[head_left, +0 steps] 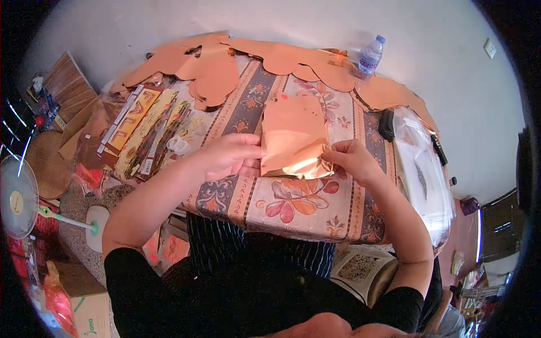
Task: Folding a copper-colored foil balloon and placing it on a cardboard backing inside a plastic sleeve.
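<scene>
A rectangular stack of orange-brown paper sheets (295,130) lies on the flowered tablecloth in front of me. Its near end curls and shows shiny gold foil. My left hand (234,156) is at the stack's left edge, thumb along the side and fingers curled, partly hidden. At the near right corner, my right hand (349,161) pinches the paper between thumb and fingers. More flat orange-brown sheets (217,79), with scalloped edges, are spread along the far side of the table.
A clear bottle with a blue cap (372,55) stands at the back right. Plastic-wrapped white material (420,169) and a black object (386,125) lie on the right. Printed packets (138,127) are piled on the left. Beyond the table's left side stands a fan (20,197).
</scene>
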`<action>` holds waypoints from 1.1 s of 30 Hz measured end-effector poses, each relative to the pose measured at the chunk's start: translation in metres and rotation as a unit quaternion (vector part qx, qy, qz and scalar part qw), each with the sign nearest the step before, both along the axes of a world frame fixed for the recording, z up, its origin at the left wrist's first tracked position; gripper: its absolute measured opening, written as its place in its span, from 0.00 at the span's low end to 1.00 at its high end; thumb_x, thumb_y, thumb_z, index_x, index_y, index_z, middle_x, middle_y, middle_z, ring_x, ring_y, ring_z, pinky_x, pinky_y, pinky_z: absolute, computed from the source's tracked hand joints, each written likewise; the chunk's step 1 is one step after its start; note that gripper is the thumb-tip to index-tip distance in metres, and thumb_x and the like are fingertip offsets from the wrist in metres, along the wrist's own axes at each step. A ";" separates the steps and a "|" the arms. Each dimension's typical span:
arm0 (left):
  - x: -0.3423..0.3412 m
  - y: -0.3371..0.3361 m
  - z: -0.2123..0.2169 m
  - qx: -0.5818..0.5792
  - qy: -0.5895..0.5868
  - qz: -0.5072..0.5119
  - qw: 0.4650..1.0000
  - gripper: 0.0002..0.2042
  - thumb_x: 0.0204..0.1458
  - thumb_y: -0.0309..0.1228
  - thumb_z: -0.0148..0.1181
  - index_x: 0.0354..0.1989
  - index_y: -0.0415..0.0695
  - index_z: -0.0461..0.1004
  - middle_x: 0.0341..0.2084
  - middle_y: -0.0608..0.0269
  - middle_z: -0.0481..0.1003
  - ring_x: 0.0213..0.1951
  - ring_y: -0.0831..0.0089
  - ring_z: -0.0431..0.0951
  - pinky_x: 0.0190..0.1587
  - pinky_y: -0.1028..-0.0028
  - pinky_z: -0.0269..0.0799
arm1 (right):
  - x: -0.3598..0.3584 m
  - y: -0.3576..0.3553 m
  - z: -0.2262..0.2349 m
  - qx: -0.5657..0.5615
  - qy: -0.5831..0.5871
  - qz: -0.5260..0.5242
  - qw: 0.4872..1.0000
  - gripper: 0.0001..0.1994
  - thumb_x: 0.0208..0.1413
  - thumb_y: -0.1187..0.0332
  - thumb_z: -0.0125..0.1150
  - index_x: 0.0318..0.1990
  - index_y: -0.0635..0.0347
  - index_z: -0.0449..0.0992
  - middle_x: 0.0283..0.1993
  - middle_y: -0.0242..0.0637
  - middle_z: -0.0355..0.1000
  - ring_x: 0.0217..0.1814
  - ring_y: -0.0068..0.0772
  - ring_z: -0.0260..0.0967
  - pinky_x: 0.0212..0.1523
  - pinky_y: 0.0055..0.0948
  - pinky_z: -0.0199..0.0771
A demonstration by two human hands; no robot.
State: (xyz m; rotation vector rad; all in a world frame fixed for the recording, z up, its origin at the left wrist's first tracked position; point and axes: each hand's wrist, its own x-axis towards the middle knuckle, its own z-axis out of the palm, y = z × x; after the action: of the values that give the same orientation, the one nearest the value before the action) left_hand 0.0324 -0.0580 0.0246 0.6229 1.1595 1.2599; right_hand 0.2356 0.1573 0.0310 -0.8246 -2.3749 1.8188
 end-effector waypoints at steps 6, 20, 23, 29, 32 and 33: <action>-0.005 -0.026 -0.005 0.080 0.317 0.080 0.942 0.12 0.56 0.24 0.54 0.48 0.38 0.70 0.46 0.58 0.75 0.44 0.70 0.77 0.46 0.71 0.73 | 0.003 -0.001 -0.003 -0.026 0.030 -0.009 0.999 0.11 0.54 0.66 0.62 0.25 0.65 0.77 0.17 0.28 0.67 0.14 0.16 0.60 0.15 0.19 0.58; -0.006 -0.018 -0.026 0.301 0.698 -0.031 0.649 0.10 0.48 0.23 0.58 0.40 0.38 0.74 0.43 0.51 0.74 0.51 0.54 0.72 0.56 0.58 0.65 | 0.000 -0.002 -0.003 0.021 0.014 -0.004 1.000 0.13 0.55 0.63 0.63 0.28 0.66 0.78 0.22 0.31 0.72 0.17 0.18 0.66 0.18 0.18 0.66; -0.006 -0.017 -0.020 0.292 0.673 -0.036 0.679 0.11 0.50 0.25 0.56 0.42 0.37 0.72 0.43 0.51 0.73 0.50 0.55 0.72 0.55 0.61 0.66 | 0.000 0.001 -0.006 0.033 0.000 -0.024 0.999 0.13 0.55 0.64 0.63 0.28 0.67 0.77 0.23 0.31 0.73 0.20 0.18 0.68 0.19 0.18 0.67; 0.006 -0.018 -0.015 0.199 0.589 0.040 0.782 0.19 0.54 0.32 0.56 0.53 0.41 0.63 0.41 0.51 0.75 0.45 0.57 0.76 0.50 0.65 0.68 | 0.001 0.000 -0.006 0.006 0.045 -0.009 0.999 0.17 0.53 0.71 0.62 0.47 0.71 0.70 0.25 0.36 0.74 0.22 0.21 0.70 0.19 0.20 0.71; 0.018 -0.010 -0.012 0.135 0.564 0.062 0.812 0.23 0.53 0.36 0.58 0.55 0.42 0.61 0.39 0.52 0.76 0.44 0.58 0.77 0.48 0.64 0.69 | 0.003 -0.002 0.000 0.028 0.030 0.002 0.999 0.25 0.52 0.74 0.62 0.56 0.70 0.60 0.25 0.38 0.73 0.22 0.23 0.70 0.20 0.22 0.74; 0.021 -0.008 -0.012 0.132 0.598 0.075 0.787 0.23 0.52 0.35 0.60 0.55 0.42 0.62 0.38 0.53 0.76 0.43 0.59 0.77 0.48 0.65 0.69 | 0.003 -0.005 0.002 0.025 0.030 -0.004 0.999 0.27 0.51 0.75 0.62 0.57 0.70 0.58 0.25 0.38 0.73 0.22 0.23 0.70 0.20 0.23 0.74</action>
State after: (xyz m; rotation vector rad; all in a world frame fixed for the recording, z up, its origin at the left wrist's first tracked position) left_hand 0.0538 -0.0655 0.0124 1.7164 2.0934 1.1216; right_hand 0.2384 0.1520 0.0332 -0.7633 -2.3660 1.7469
